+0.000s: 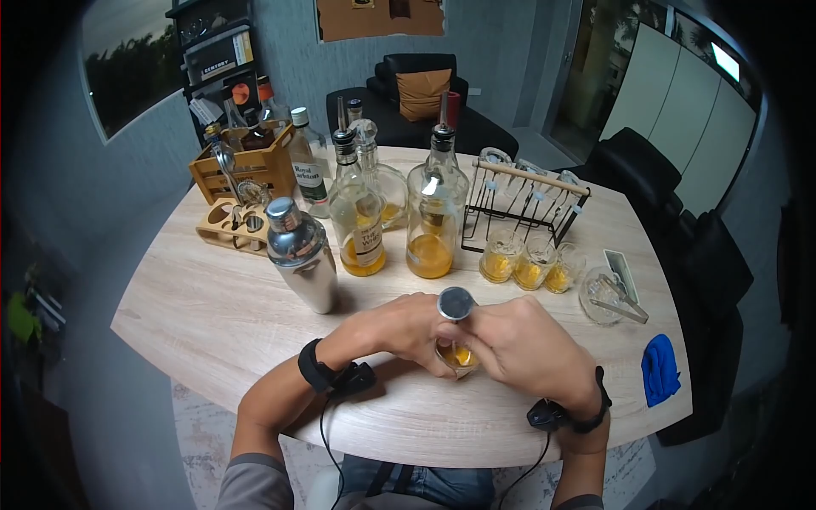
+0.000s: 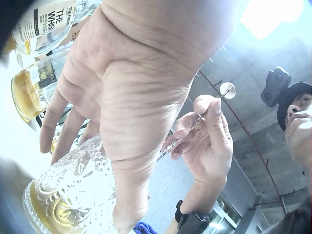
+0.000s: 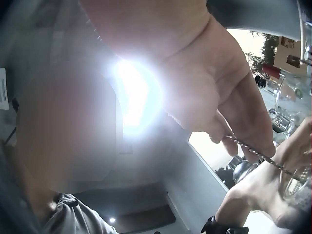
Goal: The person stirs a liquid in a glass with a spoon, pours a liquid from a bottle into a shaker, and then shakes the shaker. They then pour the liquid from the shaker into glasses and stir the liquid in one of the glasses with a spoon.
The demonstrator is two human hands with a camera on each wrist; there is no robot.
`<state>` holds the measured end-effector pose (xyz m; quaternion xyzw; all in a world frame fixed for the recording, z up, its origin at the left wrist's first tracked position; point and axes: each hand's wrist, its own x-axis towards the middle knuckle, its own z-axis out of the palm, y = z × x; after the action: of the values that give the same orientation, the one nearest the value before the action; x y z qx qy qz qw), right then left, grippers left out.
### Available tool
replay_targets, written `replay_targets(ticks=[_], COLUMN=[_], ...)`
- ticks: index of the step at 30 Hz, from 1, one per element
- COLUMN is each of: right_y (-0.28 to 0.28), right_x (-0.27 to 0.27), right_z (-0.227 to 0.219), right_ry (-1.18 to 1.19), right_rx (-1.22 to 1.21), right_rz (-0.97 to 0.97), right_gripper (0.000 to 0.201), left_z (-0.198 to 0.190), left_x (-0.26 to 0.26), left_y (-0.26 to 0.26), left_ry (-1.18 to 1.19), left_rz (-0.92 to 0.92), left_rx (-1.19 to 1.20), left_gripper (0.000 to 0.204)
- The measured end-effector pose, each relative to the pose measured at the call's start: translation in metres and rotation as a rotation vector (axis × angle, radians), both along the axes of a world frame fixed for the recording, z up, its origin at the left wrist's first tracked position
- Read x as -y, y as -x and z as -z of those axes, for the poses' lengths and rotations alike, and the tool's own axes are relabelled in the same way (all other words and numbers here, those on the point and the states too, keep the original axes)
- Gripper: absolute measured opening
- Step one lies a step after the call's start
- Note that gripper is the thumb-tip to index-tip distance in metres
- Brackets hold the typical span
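Note:
A patterned glass [image 2: 68, 190] with amber liquid stands at the table's front, and my left hand [image 1: 414, 327] grips it round the side. In the left wrist view my left hand [image 2: 131, 92] has its thumb on the near side of the glass and fingers beyond it. My right hand [image 1: 531, 344] pinches a twisted metal bar spoon [image 3: 261, 156] above the glass. The spoon's round disc end [image 1: 456, 303] points up towards the head camera. Its lower end reaches into the glass; the tip cannot be made out.
Behind the hands stand a steel shaker [image 1: 302, 259], a whisky bottle [image 1: 361, 229] and a decanter [image 1: 431, 246]. Several small glasses [image 1: 533, 263] with amber liquid sit before a black rack [image 1: 518, 208]. At right are a glass bowl with tongs [image 1: 602, 302] and a blue cloth [image 1: 660, 371].

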<state>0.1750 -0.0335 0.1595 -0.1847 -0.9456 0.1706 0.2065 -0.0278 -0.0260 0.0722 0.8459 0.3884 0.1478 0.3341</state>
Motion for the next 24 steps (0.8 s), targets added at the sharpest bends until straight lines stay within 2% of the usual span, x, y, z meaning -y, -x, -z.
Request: replay_targets(ticks=[1, 3, 4, 6, 7, 9, 11, 13, 14, 16, 18, 19, 22, 24], right_y=[0.002, 0.004, 0.004, 0.005, 0.005, 0.002, -0.001, -0.004, -0.004, -0.005, -0.001, 0.0, 0.003, 0.004], right_x=[0.0, -0.001, -0.002, -0.007, -0.009, -0.012, -0.012, -0.006, -0.004, 0.0, 0.004, 0.004, -0.002, -0.005], right_z=[0.002, 0.003, 0.004, 0.009, 0.01, 0.01, 0.007, -0.003, -0.004, -0.005, -0.002, 0.0, 0.007, 0.007], right_ry=[-0.021, -0.003, 0.016, 0.017, 0.019, -0.01, -0.037, -0.053, -0.052, 0.022, 0.019, 0.016, 0.009, 0.011], right_rx=[-0.03, -0.015, 0.002, -0.038, -0.079, -0.086, -0.093, 0.055, 0.056, 0.061, 0.024, -0.013, -0.01, -0.03], right_rz=[-0.058, -0.033, -0.008, 0.025, 0.057, 0.076, 0.095, 0.121, 0.121, 0.015, -0.014, -0.044, -0.006, 0.029], right_gripper=[0.022, 0.019, 0.019, 0.019, 0.021, 0.021, 0.021, 0.02, 0.02, 0.019, 0.018, 0.018, 0.018, 0.018], left_z=[-0.001, -0.004, -0.004, -0.001, 0.002, 0.01, 0.011, 0.011, 0.009, 0.003, -0.002, -0.001, 0.0, -0.003], left_x=[0.001, 0.004, 0.004, 0.005, 0.003, -0.002, -0.002, -0.002, -0.001, 0.0, 0.001, 0.001, 0.0, 0.003], left_y=[0.001, 0.002, 0.001, 0.001, 0.001, 0.001, 0.001, 0.001, 0.001, 0.0, -0.001, 0.0, 0.002, 0.001], left_ry=[0.0, -0.047, -0.048, 0.018, 0.016, -0.181, -0.175, -0.166, -0.166, -0.164, -0.053, -0.054, -0.026, 0.042], left_rz=[0.001, 0.026, 0.027, -0.007, -0.007, 0.001, 0.006, 0.012, 0.033, 0.055, 0.016, 0.016, 0.03, 0.001], left_rx=[-0.001, 0.193, 0.192, -0.014, -0.014, -0.041, -0.015, 0.012, -0.003, -0.019, 0.173, 0.173, 0.148, -0.06], left_gripper=[0.063, 0.062, 0.062, 0.062, 0.062, 0.062, 0.063, 0.063, 0.064, 0.064, 0.063, 0.063, 0.063, 0.067])
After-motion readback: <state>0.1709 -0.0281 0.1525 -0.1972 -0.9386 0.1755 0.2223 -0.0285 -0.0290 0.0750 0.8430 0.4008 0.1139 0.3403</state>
